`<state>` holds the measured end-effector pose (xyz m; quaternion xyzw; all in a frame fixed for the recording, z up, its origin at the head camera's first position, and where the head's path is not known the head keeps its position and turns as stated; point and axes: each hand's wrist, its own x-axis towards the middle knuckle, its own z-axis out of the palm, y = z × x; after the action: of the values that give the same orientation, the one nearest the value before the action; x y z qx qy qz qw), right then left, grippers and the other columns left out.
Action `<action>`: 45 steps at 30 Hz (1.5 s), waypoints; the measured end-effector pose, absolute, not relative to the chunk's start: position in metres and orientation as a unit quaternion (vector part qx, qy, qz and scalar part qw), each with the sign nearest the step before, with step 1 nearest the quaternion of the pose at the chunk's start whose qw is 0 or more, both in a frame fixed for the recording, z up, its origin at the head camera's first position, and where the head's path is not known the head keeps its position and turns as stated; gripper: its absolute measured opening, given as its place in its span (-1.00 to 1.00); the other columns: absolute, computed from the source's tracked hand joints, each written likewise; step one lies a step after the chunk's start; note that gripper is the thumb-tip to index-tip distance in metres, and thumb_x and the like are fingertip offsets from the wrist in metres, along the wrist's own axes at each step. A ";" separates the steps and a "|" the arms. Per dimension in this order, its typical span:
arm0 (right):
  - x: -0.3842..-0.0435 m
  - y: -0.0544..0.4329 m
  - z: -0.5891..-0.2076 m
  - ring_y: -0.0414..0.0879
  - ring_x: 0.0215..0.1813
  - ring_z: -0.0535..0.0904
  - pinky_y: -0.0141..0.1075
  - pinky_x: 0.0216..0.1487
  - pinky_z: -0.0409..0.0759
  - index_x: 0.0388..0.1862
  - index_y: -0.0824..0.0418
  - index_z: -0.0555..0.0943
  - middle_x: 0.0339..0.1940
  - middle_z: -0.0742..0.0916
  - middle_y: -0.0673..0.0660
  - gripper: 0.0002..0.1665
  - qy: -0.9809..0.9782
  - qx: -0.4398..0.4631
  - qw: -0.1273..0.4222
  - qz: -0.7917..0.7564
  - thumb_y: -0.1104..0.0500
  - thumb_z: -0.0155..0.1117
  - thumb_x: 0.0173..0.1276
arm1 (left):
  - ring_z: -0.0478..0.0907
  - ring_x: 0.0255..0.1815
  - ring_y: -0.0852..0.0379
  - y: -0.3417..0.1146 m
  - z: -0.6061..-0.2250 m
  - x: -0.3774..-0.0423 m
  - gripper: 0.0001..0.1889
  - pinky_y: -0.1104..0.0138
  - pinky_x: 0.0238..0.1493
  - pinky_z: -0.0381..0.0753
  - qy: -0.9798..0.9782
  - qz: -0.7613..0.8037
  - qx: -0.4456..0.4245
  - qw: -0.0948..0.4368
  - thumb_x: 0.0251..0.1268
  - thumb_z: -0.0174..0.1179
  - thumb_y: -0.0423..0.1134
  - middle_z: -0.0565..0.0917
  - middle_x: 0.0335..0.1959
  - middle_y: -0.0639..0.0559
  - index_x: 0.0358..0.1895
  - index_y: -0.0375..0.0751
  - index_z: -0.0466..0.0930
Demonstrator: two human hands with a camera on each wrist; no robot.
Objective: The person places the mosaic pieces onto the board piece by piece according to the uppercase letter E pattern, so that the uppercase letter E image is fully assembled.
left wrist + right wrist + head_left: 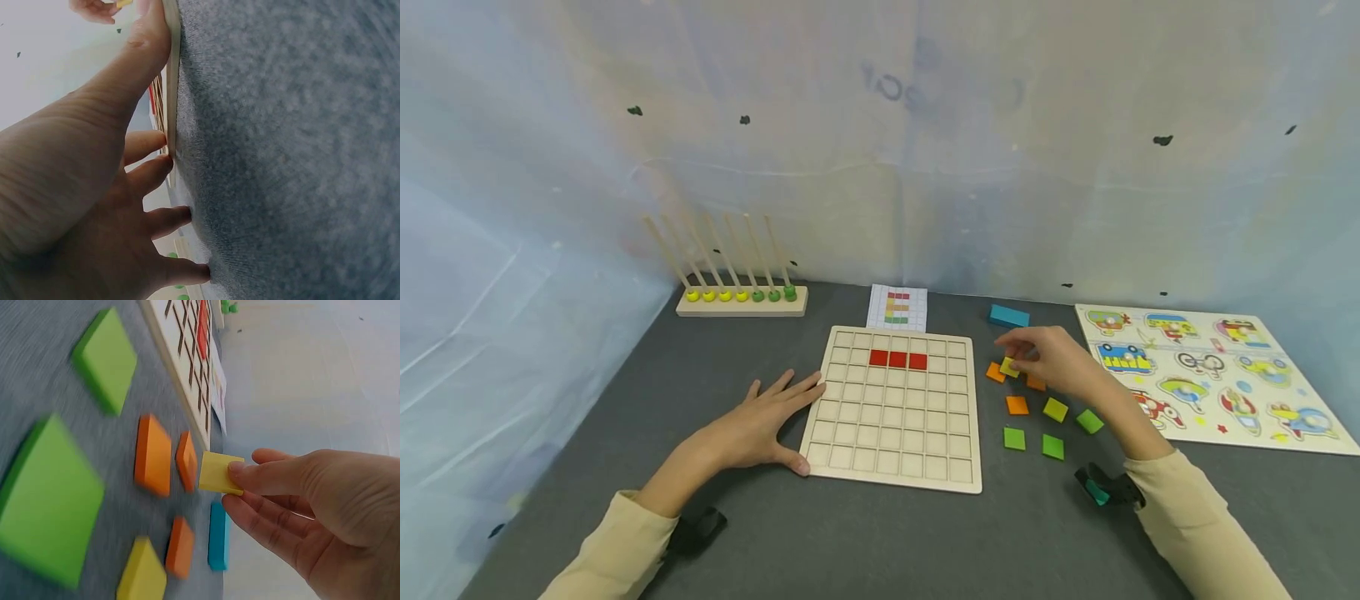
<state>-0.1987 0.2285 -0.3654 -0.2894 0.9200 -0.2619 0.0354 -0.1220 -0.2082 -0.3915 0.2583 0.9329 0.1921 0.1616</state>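
My right hand [1051, 360] pinches a yellow square tile [220, 472] between thumb and fingers, just above the loose tiles to the right of the board. The wooden grid board [891, 477] lies flat in the middle, with three red tiles [898, 359] side by side in its second row. With fingers spread, my left hand [767, 422] rests at the board's left edge, the thumb at the near left corner. Below the right hand lie orange tiles [1017, 405], another yellow tile [1056, 409] and green tiles [1014, 438].
Behind the board lies a printed pattern card [897, 309]. A peg stand with beads [742, 307] is at the back left. Blue tiles [1009, 316] lie at the back, and a picture puzzle board [1217, 375] is at the right. A plastic sheet [880, 150] hangs behind.
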 end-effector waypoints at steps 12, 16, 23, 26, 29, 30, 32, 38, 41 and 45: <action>-0.208 0.183 -0.369 -0.02 -0.14 0.64 -0.16 -0.09 0.66 0.11 0.36 0.64 -0.20 0.73 0.12 -0.60 0.906 -0.299 0.045 -0.298 0.42 0.34 0.27 | -0.21 0.57 -0.30 -0.207 -0.392 -0.123 0.21 -0.44 0.31 -0.24 0.932 0.190 0.260 0.166 -0.20 0.37 0.35 -0.03 0.60 -0.06 0.58 -0.06 0.03; -0.209 0.167 -0.370 -0.04 -0.13 0.63 -0.17 -0.09 0.65 0.12 0.34 0.63 -0.20 0.73 0.09 -0.59 0.901 -0.302 0.052 -0.307 0.39 0.35 0.28 | -0.21 0.57 -0.31 -0.207 -0.393 -0.124 0.20 -0.45 0.30 -0.23 0.932 0.188 0.263 0.164 -0.21 0.37 0.36 -0.03 0.60 -0.07 0.57 -0.04 0.06; -0.207 0.139 -0.370 -0.03 -0.09 0.62 -0.19 -0.06 0.64 0.13 0.34 0.63 -0.12 0.73 0.13 -0.60 0.891 -0.330 0.070 -0.305 0.38 0.33 0.30 | -0.23 0.57 -0.30 -0.208 -0.394 -0.125 0.19 -0.45 0.30 -0.24 0.933 0.184 0.262 0.165 -0.21 0.37 0.36 -0.04 0.60 -0.05 0.57 0.00 0.06; -0.206 0.129 -0.370 -0.04 -0.09 0.63 -0.21 -0.05 0.64 0.12 0.33 0.64 -0.15 0.74 0.12 -0.61 0.888 -0.335 0.072 -0.305 0.39 0.33 0.29 | -0.23 0.57 -0.30 -0.208 -0.394 -0.125 0.19 -0.44 0.30 -0.25 0.933 0.186 0.262 0.165 -0.21 0.37 0.35 -0.05 0.60 -0.04 0.57 0.01 0.06; -0.206 0.118 -0.372 -0.05 -0.11 0.63 -0.23 -0.06 0.64 0.09 0.32 0.65 -0.17 0.74 0.11 -0.63 0.885 -0.345 0.071 -0.304 0.39 0.33 0.29 | -0.23 0.57 -0.31 -0.208 -0.394 -0.124 0.19 -0.44 0.30 -0.26 0.932 0.188 0.263 0.165 -0.21 0.38 0.34 -0.05 0.60 -0.02 0.57 0.00 0.06; -0.206 0.115 -0.372 -0.06 -0.12 0.64 -0.24 -0.06 0.64 0.09 0.32 0.65 -0.18 0.74 0.10 -0.64 0.884 -0.348 0.071 -0.305 0.40 0.33 0.29 | -0.23 0.57 -0.31 -0.208 -0.394 -0.124 0.19 -0.44 0.30 -0.26 0.932 0.188 0.263 0.166 -0.20 0.38 0.34 -0.04 0.60 -0.02 0.57 -0.01 0.06; -0.206 0.107 -0.373 -0.07 -0.13 0.64 -0.25 -0.07 0.63 0.07 0.32 0.66 -0.17 0.75 0.10 -0.65 0.879 -0.356 0.070 -0.309 0.40 0.34 0.29 | -0.23 0.57 -0.31 -0.208 -0.394 -0.124 0.19 -0.45 0.30 -0.26 0.931 0.189 0.263 0.166 -0.21 0.38 0.33 -0.04 0.60 0.00 0.57 -0.01 0.06; -0.209 0.085 -0.378 -0.10 -0.15 0.64 -0.29 -0.09 0.61 0.06 0.33 0.67 -0.16 0.75 0.12 -0.66 0.865 -0.380 0.066 -0.322 0.38 0.34 0.29 | -0.22 0.56 -0.32 -0.208 -0.394 -0.123 0.19 -0.45 0.29 -0.26 0.932 0.190 0.262 0.165 -0.21 0.38 0.33 -0.02 0.60 -0.01 0.57 -0.02 0.06; -0.210 0.076 -0.379 -0.12 -0.15 0.63 -0.32 -0.08 0.60 0.06 0.33 0.66 -0.14 0.75 0.12 -0.66 0.861 -0.384 0.074 -0.326 0.38 0.34 0.30 | -0.22 0.56 -0.32 -0.208 -0.394 -0.123 0.19 -0.45 0.29 -0.26 0.931 0.192 0.263 0.165 -0.21 0.38 0.33 -0.03 0.60 -0.01 0.57 -0.01 0.05; -0.209 0.066 -0.379 -0.13 -0.14 0.64 -0.33 -0.07 0.60 0.08 0.32 0.65 -0.15 0.75 0.10 -0.65 0.861 -0.384 0.077 -0.325 0.36 0.34 0.31 | -0.23 0.57 -0.31 -0.208 -0.394 -0.123 0.18 -0.45 0.29 -0.26 0.931 0.193 0.262 0.164 -0.20 0.38 0.34 -0.04 0.60 -0.01 0.57 0.00 0.06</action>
<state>-0.2091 0.0663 -0.3788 -0.3840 0.8608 -0.3251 0.0769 -0.1232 -0.2084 -0.3943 0.2617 0.9314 0.1926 0.1643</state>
